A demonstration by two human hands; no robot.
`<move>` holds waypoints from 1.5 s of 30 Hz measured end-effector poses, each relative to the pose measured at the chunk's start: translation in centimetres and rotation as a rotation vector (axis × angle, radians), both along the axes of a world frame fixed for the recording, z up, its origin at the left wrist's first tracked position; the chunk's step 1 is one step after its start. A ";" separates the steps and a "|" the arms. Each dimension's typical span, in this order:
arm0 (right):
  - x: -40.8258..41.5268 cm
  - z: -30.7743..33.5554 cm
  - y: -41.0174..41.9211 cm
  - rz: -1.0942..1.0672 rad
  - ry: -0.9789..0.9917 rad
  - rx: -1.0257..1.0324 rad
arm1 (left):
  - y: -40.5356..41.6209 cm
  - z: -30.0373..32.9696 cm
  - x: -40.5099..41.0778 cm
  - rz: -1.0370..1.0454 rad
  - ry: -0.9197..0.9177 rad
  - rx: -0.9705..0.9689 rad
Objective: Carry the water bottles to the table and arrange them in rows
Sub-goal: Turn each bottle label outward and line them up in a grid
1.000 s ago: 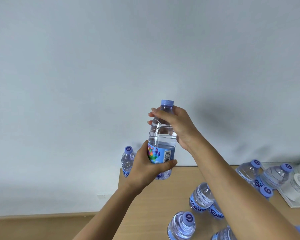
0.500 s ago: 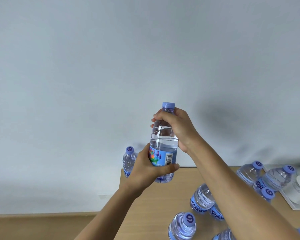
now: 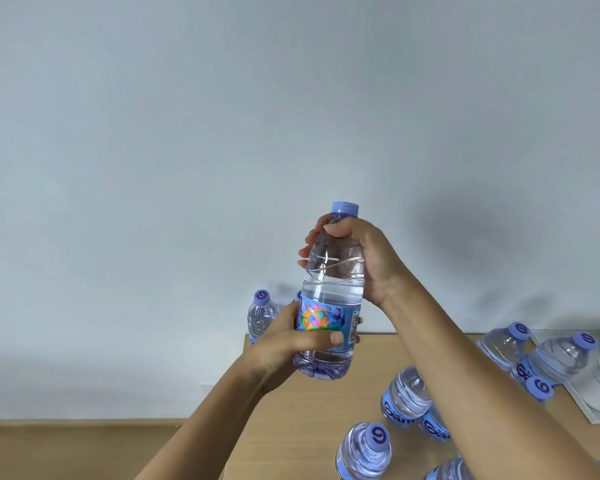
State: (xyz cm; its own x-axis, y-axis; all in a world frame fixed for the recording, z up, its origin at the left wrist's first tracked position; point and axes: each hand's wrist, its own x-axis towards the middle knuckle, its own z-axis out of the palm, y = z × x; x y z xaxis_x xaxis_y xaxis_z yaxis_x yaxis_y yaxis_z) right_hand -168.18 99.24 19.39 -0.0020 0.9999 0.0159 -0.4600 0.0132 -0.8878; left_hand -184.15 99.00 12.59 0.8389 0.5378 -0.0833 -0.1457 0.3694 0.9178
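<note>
So both hands have one bottle point(image 3: 333, 292) up above the far left corner of the surface point(image 3: 326, 410), left hand point(image 3: 291, 344) low on it, right hand point(image 3: 364, 251) up near the cap. Another bottle point(image 3: 261, 315) stands at the far left corner, behind. More bottles point(image 3: 407, 394) cluster on the right, and a nearer one point(image 3: 364, 452) stands up front.

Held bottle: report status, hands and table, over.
Left hand grips held bottle at label, right hand grips its shoulder. Bottle upright, above table. Other bottles stand scattered below right; far-left corner bottle stands apart.
</note>
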 end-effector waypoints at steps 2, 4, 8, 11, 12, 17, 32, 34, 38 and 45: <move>0.1 0.1 0.0 -0.027 -0.086 0.005 | -0.1 0.1 0.0 0.037 0.013 -0.009; 0.3 0.4 0.0 -0.089 -0.227 0.000 | -0.2 0.2 0.0 0.081 0.041 -0.001; 0.0 1.2 -0.2 -0.216 -0.424 -0.018 | -0.2 0.3 0.1 0.188 0.090 0.051; -0.9 1.2 -0.3 -0.295 -0.459 -0.028 | -0.3 0.4 0.5 0.269 0.120 0.126; -1.2 1.1 -0.2 -0.328 -0.440 -0.032 | -0.4 0.3 0.6 0.284 0.125 0.140; -1.3 0.9 -0.3 -0.360 -0.378 -0.028 | -0.7 0.1 0.6 0.251 0.141 0.183; -0.3 1.4 -1.0 -0.198 -0.299 0.002 | -0.5 0.3 0.5 0.104 0.114 0.078; -0.4 1.6 -1.1 -0.265 -0.385 0.005 | -0.6 0.3 0.7 0.138 0.110 0.081; -1.1 1.7 -1.1 -0.376 -0.477 -0.013 | -0.7 0.7 1.2 0.263 0.121 0.145; -1.5 2.0 -1.1 -0.430 -0.457 -0.001 | -0.8 0.9 1.3 0.266 0.165 0.217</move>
State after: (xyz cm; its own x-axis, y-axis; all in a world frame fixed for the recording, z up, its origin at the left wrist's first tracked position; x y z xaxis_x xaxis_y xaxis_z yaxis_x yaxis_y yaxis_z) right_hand -169.66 98.12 21.40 0.3943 0.9127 0.1078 0.0121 0.1121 -0.9936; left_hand -182.83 98.24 13.46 0.6522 0.7552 -0.0657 -0.0538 0.1325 0.9897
